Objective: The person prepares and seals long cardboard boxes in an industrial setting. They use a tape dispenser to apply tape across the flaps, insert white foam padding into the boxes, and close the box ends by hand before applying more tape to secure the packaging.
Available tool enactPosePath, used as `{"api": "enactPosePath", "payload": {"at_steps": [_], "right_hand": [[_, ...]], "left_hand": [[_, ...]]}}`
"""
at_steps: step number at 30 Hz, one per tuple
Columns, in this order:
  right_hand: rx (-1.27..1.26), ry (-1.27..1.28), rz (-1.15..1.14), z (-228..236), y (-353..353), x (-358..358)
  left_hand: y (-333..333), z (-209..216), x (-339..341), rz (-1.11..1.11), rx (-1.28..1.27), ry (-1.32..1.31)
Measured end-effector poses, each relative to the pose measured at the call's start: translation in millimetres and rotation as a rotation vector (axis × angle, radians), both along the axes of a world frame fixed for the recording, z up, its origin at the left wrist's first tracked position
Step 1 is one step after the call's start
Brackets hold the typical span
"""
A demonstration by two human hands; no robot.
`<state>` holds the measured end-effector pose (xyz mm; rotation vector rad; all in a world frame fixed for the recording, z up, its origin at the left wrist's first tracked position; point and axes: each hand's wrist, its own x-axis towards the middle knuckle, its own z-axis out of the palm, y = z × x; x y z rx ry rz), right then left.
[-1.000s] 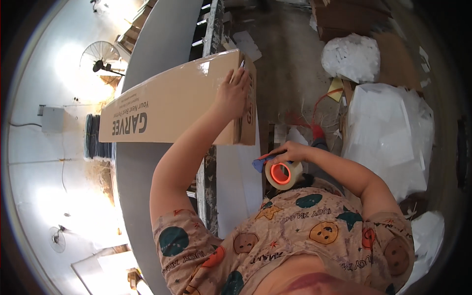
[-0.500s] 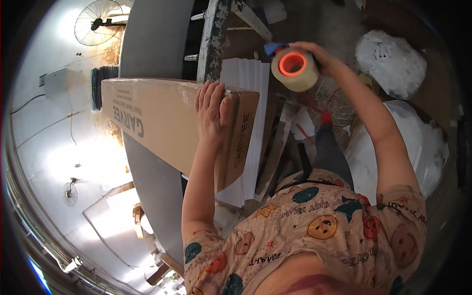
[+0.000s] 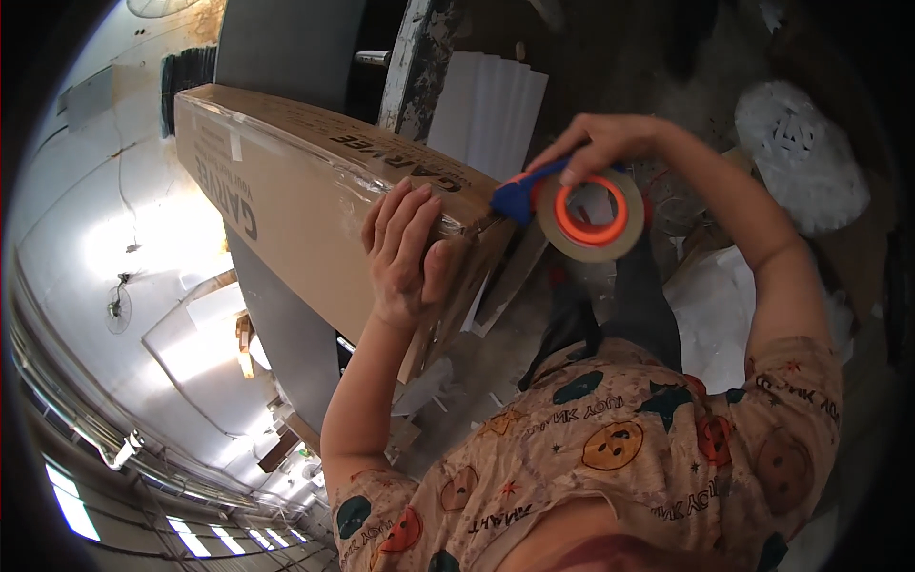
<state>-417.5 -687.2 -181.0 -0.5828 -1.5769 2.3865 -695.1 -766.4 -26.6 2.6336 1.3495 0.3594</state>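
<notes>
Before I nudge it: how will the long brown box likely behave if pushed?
The box is probably stiff, as its broad side looks flat. Its right-hand end overhangs the gray tabletop, so downward pressure there might tip it. Glossy clear tape may feel slippery.

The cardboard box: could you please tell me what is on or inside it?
Clear tape and the left hand are on the cardboard box; anything inside is covered from view.

upper fan (image 3: 160, 8): cut by top edge | tape dispenser (image 3: 516, 198): partly behind right hand (image 3: 610, 141)
</notes>
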Motion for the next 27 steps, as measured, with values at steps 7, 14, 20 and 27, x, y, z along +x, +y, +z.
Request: {"api": "enactPosePath", "payload": {"at_steps": [7, 14, 20, 27], "right_hand": [[-0.105, -0.008, -0.591, 3, -131, -21], [0.436, 0.053, -1.169, -22, -240, -93], [-0.004, 0.087, -1.129, 9, -407, -285], [-0.035, -0.036, -1.038, 2, -427, -388]], "left_hand": [[-13, -7, -11, -0.036, 0.059, -0.002], [-15, -22, -15, -0.388, 0.534, -0.023], [-12, -37, -28, -0.292, 0.396, -0.219], [-107, -27, -89, -0.276, -0.098, -0.72]]}}
